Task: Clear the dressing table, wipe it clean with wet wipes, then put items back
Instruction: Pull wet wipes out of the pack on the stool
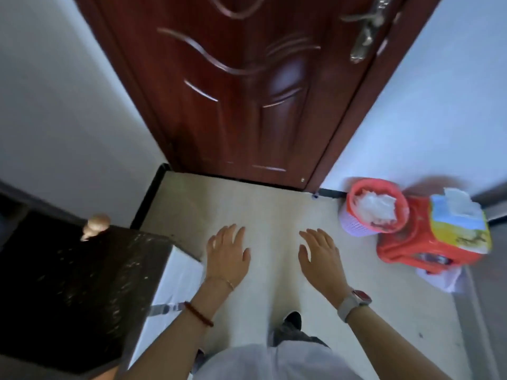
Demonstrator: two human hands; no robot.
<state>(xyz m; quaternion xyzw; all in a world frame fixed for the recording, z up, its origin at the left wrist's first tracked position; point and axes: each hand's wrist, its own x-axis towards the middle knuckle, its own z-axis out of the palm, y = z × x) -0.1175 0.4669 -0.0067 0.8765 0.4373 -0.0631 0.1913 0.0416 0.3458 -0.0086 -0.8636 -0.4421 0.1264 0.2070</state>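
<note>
My left hand [227,252] and my right hand [319,256] hang in front of me over the pale floor, palms down, fingers straight, holding nothing. At the lower left stands the dressing table [68,283] with a dark speckled top and white front. A small beige snail-shaped ornament [96,225] sits at its far edge. At the right, a colourful pack of wet wipes [461,223] lies on a red plastic stool [406,242], a white sheet sticking out of its top.
A dark red wooden door [241,86] with a metal handle [367,31] is shut straight ahead. A red-rimmed waste basket [367,212] full of white crumpled tissue stands beside the stool against the white wall. My foot [292,320] shows below.
</note>
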